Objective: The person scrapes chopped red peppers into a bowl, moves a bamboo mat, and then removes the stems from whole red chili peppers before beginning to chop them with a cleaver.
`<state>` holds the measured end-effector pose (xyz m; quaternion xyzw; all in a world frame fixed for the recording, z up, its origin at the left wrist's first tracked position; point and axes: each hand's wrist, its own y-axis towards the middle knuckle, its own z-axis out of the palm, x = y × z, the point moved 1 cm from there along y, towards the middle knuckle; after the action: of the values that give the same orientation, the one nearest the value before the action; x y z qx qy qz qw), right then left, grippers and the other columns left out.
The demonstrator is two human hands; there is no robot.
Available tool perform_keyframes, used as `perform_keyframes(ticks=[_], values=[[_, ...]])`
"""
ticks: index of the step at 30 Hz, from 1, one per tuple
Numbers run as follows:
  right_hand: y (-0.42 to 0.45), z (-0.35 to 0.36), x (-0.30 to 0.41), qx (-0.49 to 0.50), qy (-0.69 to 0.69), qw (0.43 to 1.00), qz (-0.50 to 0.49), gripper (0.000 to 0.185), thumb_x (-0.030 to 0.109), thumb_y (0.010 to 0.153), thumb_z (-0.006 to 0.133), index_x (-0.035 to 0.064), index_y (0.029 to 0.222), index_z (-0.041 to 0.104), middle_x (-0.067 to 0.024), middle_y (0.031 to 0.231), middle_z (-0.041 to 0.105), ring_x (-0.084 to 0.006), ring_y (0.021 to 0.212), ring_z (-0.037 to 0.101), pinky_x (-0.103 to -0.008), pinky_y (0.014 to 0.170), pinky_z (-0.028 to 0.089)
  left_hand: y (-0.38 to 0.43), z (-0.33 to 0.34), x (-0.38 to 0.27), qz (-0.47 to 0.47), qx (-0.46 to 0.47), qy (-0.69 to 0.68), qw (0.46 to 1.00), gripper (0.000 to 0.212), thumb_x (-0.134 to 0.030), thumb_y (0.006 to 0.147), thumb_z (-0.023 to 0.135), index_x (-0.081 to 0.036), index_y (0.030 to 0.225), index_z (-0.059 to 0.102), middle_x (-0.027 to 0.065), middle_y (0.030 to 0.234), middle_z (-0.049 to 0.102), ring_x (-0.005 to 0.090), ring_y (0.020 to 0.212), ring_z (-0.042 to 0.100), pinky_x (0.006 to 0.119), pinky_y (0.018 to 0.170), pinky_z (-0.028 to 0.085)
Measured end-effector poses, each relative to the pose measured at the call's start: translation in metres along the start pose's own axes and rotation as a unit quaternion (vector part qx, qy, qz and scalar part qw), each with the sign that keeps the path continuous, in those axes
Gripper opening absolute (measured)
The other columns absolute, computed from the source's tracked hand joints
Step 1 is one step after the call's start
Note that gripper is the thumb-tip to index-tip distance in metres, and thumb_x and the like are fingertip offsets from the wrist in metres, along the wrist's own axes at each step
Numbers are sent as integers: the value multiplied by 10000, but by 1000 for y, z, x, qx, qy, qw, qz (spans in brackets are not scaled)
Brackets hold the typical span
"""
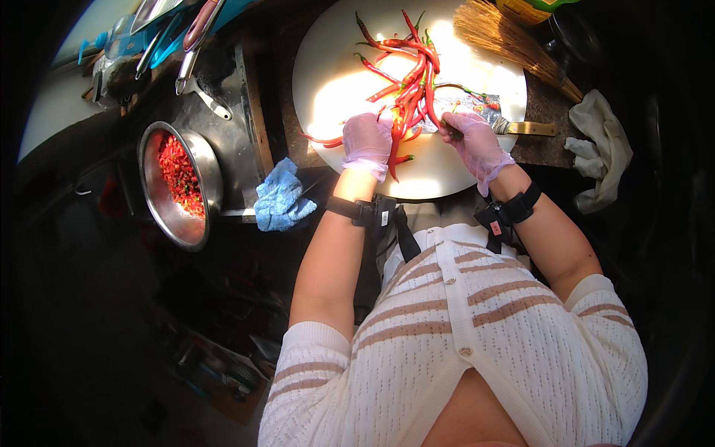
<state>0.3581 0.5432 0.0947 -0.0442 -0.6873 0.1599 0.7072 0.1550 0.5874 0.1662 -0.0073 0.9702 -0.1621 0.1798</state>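
A pile of long red chili peppers (410,92) with green stems lies across the round white cutting board (313,72). My left hand (367,139), in a thin lilac glove, curls at the pile's left edge; its fingertips are hidden, so its hold is unclear. At the pile's right side, my right hand (472,142), gloved alike, has its fingers closed on what look like green chili stems (456,134). Just beyond it lies a cleaver with a wet, chili-flecked blade (463,106) and a wooden handle (533,129) pointing right.
Chopped red chili (180,173) partly fills a tilted-looking steel bowl (159,215) on the left. A blue cloth (284,195) hangs near the counter edge. A straw brush (508,42) overlaps the board's upper right, and a white cloth (603,148) lies beyond the handle. A peeler (209,100) rests upper left.
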Motion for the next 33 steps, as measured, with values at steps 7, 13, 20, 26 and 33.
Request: perform_keyframes(ticks=[7,13,20,26,33], values=[[2,25,56,-34,302,934,190,147,40,839,543,-46,957,552,-56,765,561,-104,654,510,-209,628,434,76,0,-24,128,-67,-147,979,242,-226,767,638,-33,913,642,127,830,653,237,705,614,352,664,482],[4,20,99,-53,113,980,154,218,236,824,642,22,787,627,16,644,514,-60,594,442,-213,561,357,65,-36,-46,48,165,-436,883,135,-146,795,629,-17,831,651,39,712,625,120,642,561,261,608,443],[-1,5,94,-15,4,997,75,201,223,836,639,22,835,642,-27,634,543,-116,572,487,-258,542,387,19,-23,-63,-79,212,-496,838,208,-202,791,618,2,817,645,87,709,603,118,595,546,257,547,428],[-25,10,96,49,-315,926,-202,173,83,803,573,46,972,571,-147,827,567,-348,725,554,-396,630,455,-3,-1,-43,-29,251,-376,891,385,-285,897,444,70,942,586,212,821,615,283,743,582,372,698,441],[-25,12,98,195,-316,867,-333,120,92,778,576,38,883,557,-124,791,550,-330,721,558,-396,623,456,-46,-30,-49,-52,227,-228,946,412,-302,911,400,67,996,562,289,965,584,408,936,552,425,831,411]])
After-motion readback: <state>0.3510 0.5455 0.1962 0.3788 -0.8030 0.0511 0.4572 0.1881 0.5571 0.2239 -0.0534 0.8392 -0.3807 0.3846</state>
